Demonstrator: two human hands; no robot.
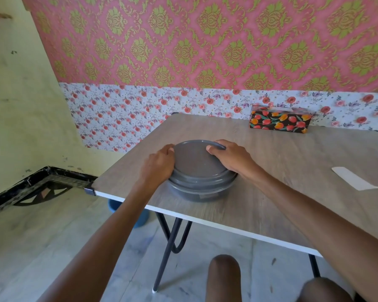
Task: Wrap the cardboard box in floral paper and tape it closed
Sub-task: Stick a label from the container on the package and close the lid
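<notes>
A box wrapped in black paper with red and orange tulips point(280, 119) stands at the far side of the wooden table point(271, 171), against the wall. Nearer the left front corner sits a stack of grey bowls topped by a grey plate point(194, 162). My left hand point(159, 164) grips the stack's left rim, fingers curled over the edge. On the stack's right rim my right hand point(229, 156) holds on, thumb on the plate's top and fingers curled round the far edge.
A white strip of paper point(354, 178) lies flat on the table at the right. The table's front edge runs diagonally, with black hairpin legs point(172, 238) below. A blue bucket point(140, 216) stands on the floor under the left corner. My knees show at the bottom.
</notes>
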